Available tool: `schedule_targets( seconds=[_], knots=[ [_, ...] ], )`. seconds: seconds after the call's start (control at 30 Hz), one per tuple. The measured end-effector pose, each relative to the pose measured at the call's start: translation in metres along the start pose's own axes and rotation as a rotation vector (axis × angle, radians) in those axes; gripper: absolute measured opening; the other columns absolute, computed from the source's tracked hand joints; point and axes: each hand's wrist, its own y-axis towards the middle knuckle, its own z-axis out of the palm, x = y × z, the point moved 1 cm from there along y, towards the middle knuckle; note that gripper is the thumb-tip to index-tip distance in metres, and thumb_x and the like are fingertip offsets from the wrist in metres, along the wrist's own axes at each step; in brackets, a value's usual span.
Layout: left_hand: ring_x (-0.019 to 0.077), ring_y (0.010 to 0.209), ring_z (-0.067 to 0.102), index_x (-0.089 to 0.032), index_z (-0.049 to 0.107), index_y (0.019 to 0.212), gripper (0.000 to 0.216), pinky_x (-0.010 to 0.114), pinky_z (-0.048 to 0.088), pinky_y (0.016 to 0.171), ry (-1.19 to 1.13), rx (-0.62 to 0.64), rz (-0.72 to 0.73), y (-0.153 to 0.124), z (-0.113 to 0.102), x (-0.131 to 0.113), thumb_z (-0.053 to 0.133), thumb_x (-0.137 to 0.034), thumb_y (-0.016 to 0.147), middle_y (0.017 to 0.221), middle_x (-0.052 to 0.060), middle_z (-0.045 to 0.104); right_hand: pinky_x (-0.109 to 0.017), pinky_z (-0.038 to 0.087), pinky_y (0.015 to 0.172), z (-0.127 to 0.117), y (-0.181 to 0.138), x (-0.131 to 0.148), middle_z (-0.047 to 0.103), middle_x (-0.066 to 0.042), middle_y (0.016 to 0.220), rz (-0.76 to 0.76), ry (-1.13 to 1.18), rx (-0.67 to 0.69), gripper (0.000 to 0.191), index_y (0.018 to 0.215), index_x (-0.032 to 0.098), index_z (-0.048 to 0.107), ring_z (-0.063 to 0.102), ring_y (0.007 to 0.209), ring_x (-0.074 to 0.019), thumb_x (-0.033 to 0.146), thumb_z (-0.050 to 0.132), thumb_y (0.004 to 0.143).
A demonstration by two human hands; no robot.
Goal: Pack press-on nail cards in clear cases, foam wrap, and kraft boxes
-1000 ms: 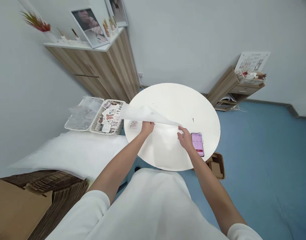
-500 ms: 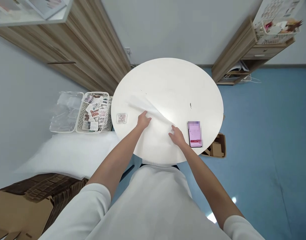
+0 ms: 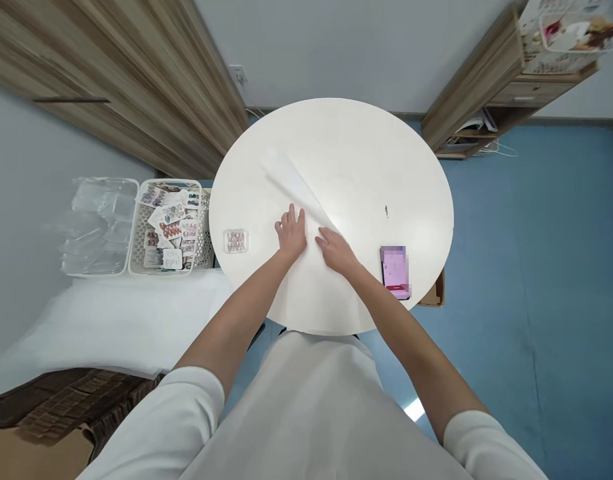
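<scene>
A thin white sheet [image 3: 313, 293] lies on the round white table [image 3: 346, 120], running to the front edge, with a folded edge slanting across it. My left hand [image 3: 292, 233] rests on the sheet just below that fold, fingers spread and pointing away from me. Beside it, my right hand [image 3: 335, 250] lies on the sheet by the fold, its fingers stretched towards the left hand. Left of my hands sits a small clear case [image 3: 235, 241] with pinkish pieces in it. A phone [image 3: 395, 272] with a lit pink screen lies to the right.
Left of the table stand a white basket [image 3: 169, 230] of carded small items and a bin of clear plastic packs [image 3: 101, 223]. White sheeting [image 3: 136, 320] and brown cardboard [image 3: 41, 447] lie nearer me. A cardboard box [image 3: 433, 293] sits below the table's right edge.
My hands have come closer together and slid forward on the sheet. The left fingers have spread out flat, and the right hand has moved left. The camera view has shifted.
</scene>
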Motion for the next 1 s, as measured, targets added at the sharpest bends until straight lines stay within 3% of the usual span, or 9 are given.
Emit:
schedule_targets(
  seconds=[0.13,0.3,0.43,0.57,0.73,0.87,1.0],
  knots=[
    [0.0256,0.133,0.002,-0.022,0.024,0.135,0.055,0.052,0.008,0.101,0.038,0.040,0.158,-0.029,0.008,0.009,0.038,-0.026,0.081,0.145,0.007,0.010,-0.045,0.032,0.093,0.001,0.025,-0.021,0.020,-0.015,0.140,0.267,0.067,-0.043,0.050,0.129,0.014,0.031,0.026,0.123,-0.0309,0.019,0.040,0.079],
    [0.0288,0.132,-0.004,-0.022,0.021,0.136,0.066,0.054,0.002,0.100,0.045,0.114,0.197,-0.050,0.018,0.027,0.037,-0.052,0.080,0.145,0.009,0.012,-0.048,0.030,0.095,-0.009,0.038,-0.042,0.015,-0.016,0.140,0.458,0.197,-0.003,0.070,0.133,0.014,0.018,0.024,0.124,-0.0331,0.036,0.049,0.074],
    [0.0300,0.132,-0.006,-0.024,0.024,0.135,0.065,0.053,0.000,0.100,0.057,0.111,0.140,-0.040,0.012,0.035,0.039,-0.053,0.079,0.146,0.009,0.006,-0.044,0.031,0.097,-0.015,0.023,-0.040,0.014,-0.014,0.141,0.419,0.235,0.010,0.064,0.133,0.016,0.020,0.023,0.126,-0.0289,0.033,0.046,0.077],
    [0.0292,0.132,-0.006,-0.023,0.023,0.136,0.067,0.051,0.000,0.101,0.019,0.090,0.169,-0.043,0.001,0.040,0.041,-0.053,0.078,0.146,0.009,0.004,-0.046,0.022,0.102,-0.002,-0.027,-0.023,0.009,-0.012,0.144,0.300,0.094,-0.017,0.065,0.133,0.016,0.024,0.008,0.131,-0.0288,0.031,0.050,0.075],
    [0.0315,0.132,-0.004,-0.022,0.022,0.136,0.079,0.052,0.003,0.101,0.026,0.180,0.288,-0.090,0.003,0.045,0.050,-0.056,0.070,0.146,0.010,0.006,-0.051,0.013,0.102,0.026,-0.077,-0.007,0.011,-0.011,0.145,0.245,0.033,0.119,0.069,0.134,0.020,0.021,0.004,0.133,-0.0272,0.034,0.053,0.075],
    [0.0332,0.132,-0.002,-0.022,0.024,0.135,0.077,0.055,0.006,0.100,0.060,0.195,0.238,-0.126,0.016,0.046,0.052,-0.052,0.070,0.145,0.012,0.010,-0.053,0.008,0.102,0.029,-0.079,-0.010,0.010,-0.011,0.145,0.241,0.013,0.147,0.068,0.135,0.021,0.020,0.004,0.133,-0.0266,0.035,0.052,0.076],
    [0.0348,0.131,0.000,-0.020,0.027,0.134,0.071,0.057,0.010,0.098,0.059,0.133,0.145,-0.141,0.023,0.045,0.048,-0.049,0.074,0.144,0.016,0.012,-0.053,0.009,0.102,0.027,-0.077,-0.009,0.006,-0.012,0.145,0.277,-0.011,0.121,0.069,0.134,0.020,0.021,0.002,0.133,-0.0279,0.036,0.053,0.075]
  ],
)
